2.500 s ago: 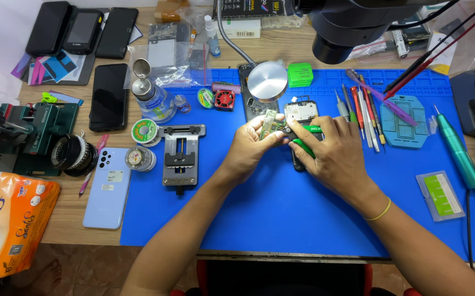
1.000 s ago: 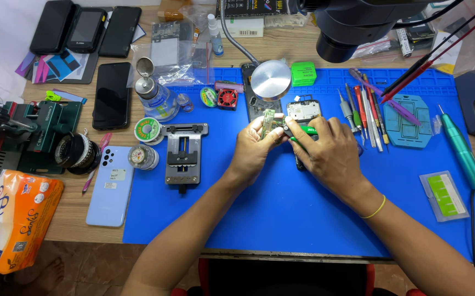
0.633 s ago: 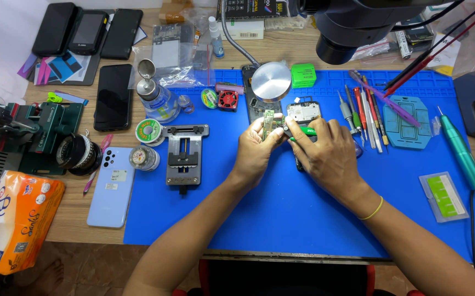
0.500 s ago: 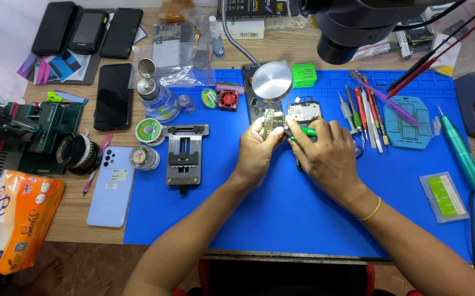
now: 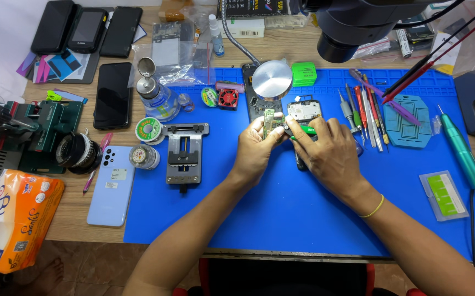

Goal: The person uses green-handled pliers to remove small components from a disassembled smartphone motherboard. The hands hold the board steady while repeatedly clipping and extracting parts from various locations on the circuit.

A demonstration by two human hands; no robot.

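My left hand [image 5: 256, 151] pinches a small green circuit board [image 5: 268, 122] upright above the blue work mat [image 5: 281, 219]. My right hand [image 5: 328, 156] grips a green-handled tool [image 5: 303, 130] whose tip meets the board. Just behind my fingers lies an opened phone [image 5: 303, 111] with its insides showing. Both hands sit close together near the mat's middle back.
A metal board-holder jig [image 5: 183, 153], solder reels [image 5: 148, 130], a liquid dispenser bottle [image 5: 154, 93] and a light-blue phone [image 5: 112, 185] lie left. Screwdrivers and tweezers [image 5: 362, 112] and a teal pen-shaped tool [image 5: 463, 153] lie right. A microscope head [image 5: 358, 24] hangs above. Several dark phones [image 5: 86, 30] sit back left.
Both hands stay together on the board and tool; only small finger shifts show. The view has shifted slightly.
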